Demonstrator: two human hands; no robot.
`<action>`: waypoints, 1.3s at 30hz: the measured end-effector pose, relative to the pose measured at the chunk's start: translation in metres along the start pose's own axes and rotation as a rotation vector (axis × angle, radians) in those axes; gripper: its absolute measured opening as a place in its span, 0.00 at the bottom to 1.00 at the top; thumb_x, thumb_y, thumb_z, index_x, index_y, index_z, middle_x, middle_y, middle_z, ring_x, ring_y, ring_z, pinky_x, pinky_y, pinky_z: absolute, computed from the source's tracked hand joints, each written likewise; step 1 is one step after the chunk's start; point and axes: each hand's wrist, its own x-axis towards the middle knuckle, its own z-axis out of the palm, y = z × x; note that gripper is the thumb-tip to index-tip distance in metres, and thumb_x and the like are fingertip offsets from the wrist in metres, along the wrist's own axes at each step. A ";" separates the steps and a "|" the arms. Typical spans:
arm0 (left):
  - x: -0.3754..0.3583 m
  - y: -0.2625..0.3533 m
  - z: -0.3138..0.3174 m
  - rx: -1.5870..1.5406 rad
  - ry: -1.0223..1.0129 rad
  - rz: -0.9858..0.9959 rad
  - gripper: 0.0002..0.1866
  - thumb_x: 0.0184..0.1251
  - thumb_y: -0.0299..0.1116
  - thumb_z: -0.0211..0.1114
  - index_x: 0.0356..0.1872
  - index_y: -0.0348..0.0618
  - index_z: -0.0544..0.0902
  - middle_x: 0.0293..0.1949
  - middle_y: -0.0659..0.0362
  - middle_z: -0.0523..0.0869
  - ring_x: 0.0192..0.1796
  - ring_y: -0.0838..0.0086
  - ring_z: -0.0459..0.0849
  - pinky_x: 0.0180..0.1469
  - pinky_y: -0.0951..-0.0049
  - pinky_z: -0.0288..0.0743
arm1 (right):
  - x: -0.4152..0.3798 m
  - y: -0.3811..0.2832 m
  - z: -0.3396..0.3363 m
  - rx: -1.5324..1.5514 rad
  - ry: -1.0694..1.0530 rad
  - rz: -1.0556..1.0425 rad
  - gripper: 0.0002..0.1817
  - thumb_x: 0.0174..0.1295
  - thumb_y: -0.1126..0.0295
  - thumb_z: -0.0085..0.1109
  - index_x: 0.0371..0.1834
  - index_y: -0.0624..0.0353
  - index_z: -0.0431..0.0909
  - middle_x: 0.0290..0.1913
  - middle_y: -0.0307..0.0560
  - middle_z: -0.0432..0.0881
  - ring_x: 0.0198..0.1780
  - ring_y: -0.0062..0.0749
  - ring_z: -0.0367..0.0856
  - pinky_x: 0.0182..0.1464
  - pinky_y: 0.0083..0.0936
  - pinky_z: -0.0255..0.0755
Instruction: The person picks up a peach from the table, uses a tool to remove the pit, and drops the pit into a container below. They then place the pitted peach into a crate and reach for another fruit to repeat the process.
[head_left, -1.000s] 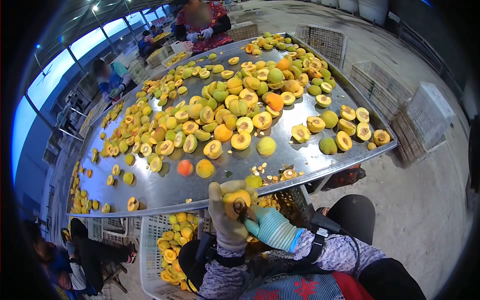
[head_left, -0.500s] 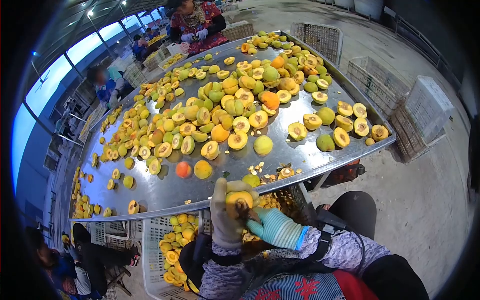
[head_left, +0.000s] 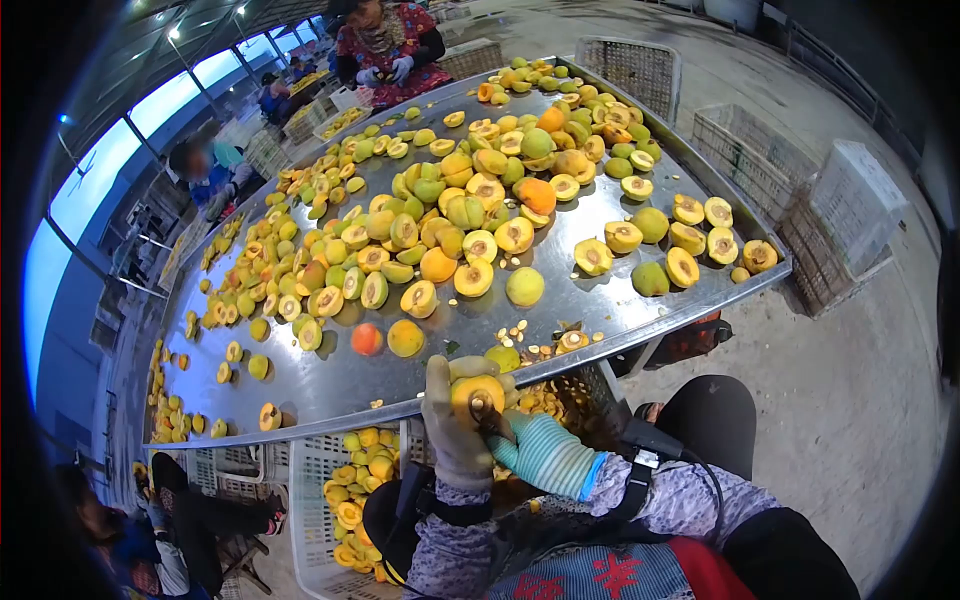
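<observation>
At the table's near edge my left hand [head_left: 455,430], in a pale work glove, is closed around a halved yellow peach [head_left: 477,398]. The cut face, with its brown pit hollow, is turned upward. My right hand [head_left: 540,452], in a teal striped glove, is closed against the peach's lower right side. A small dark tool [head_left: 497,424] shows between its fingers and touches the pit hollow; its exact kind is hidden. Just beyond my hands, a green-yellow peach [head_left: 503,358] and scattered pit pieces [head_left: 540,352] lie on the metal table [head_left: 600,320].
Many whole and halved peaches [head_left: 440,225] cover the tabletop. Below its near edge are a white crate [head_left: 308,520] of peach halves and another container [head_left: 603,395] with pieces. Stacked crates [head_left: 830,250] stand right. Co-workers sit at far side [head_left: 400,45] and lower left [head_left: 120,540].
Both hands stay at the same spot around the peach half. My right hand and the dark tool have shifted slightly at the pit hollow. The view has tilted a little.
</observation>
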 end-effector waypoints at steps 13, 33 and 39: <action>-0.004 -0.007 0.007 -0.221 0.053 0.011 0.24 0.74 0.54 0.54 0.40 0.38 0.79 0.38 0.50 0.83 0.40 0.58 0.85 0.44 0.58 0.83 | -0.005 0.000 -0.016 -0.323 0.057 -0.005 0.22 0.70 0.49 0.52 0.46 0.59 0.75 0.34 0.58 0.84 0.37 0.57 0.84 0.38 0.51 0.76; -0.004 -0.010 0.021 0.235 0.136 0.470 0.25 0.78 0.51 0.51 0.46 0.34 0.77 0.38 0.50 0.82 0.39 0.66 0.84 0.48 0.66 0.81 | 0.002 -0.006 -0.012 0.677 -0.362 0.347 0.22 0.74 0.52 0.46 0.39 0.62 0.76 0.18 0.46 0.73 0.14 0.37 0.75 0.17 0.35 0.70; 0.003 -0.008 -0.002 0.197 -0.064 0.332 0.23 0.76 0.50 0.54 0.43 0.34 0.78 0.36 0.48 0.82 0.36 0.63 0.85 0.37 0.68 0.83 | 0.006 0.016 0.003 0.307 -0.154 0.062 0.21 0.73 0.54 0.49 0.46 0.65 0.78 0.28 0.57 0.81 0.27 0.46 0.84 0.29 0.40 0.77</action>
